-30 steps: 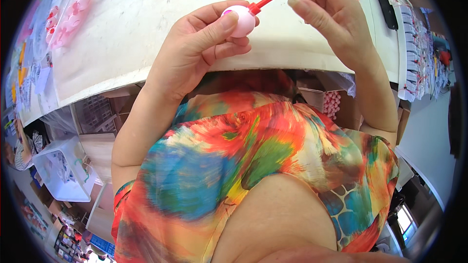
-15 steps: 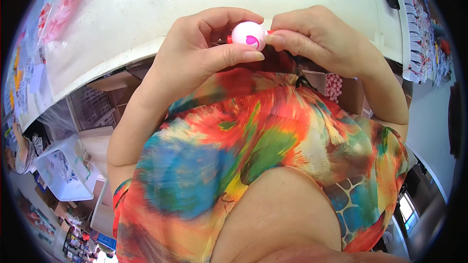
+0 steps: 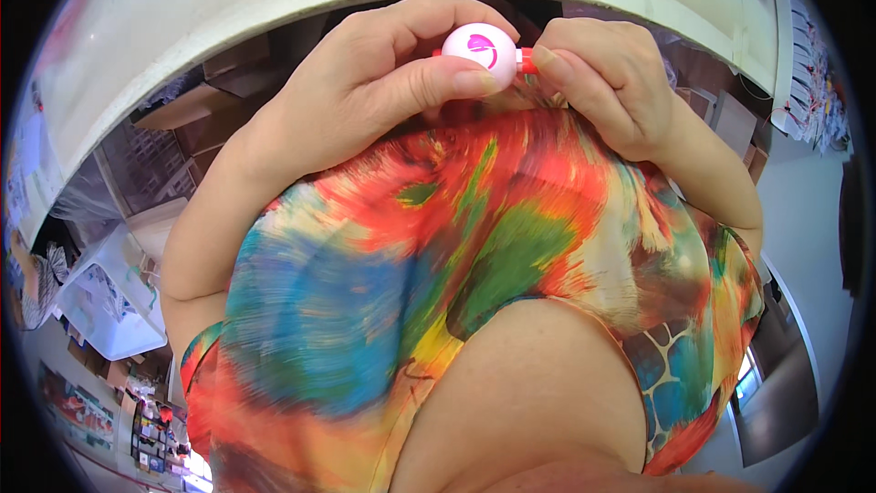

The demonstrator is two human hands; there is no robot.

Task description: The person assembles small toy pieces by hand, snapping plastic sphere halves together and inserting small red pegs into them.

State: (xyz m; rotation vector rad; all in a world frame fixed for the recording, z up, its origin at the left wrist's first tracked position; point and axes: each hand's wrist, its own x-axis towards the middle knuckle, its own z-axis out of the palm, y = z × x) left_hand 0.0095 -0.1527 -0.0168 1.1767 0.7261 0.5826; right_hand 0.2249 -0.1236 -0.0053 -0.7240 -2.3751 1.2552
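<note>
L hand (image 3: 365,100) & R hand (image 3: 602,82) grip pink ball (image 3: 481,44) w/ magenta mark.

Small pale pink ball (image 3: 480,46), glossy, with a darker magenta mark on its near face. A red stem (image 3: 525,58) projects from its right side. Held far from the lap, just below the white table edge, pinched between both hands.

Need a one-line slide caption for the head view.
Left hand grips a pink ball; right hand pinches a red piece at its side.
</note>
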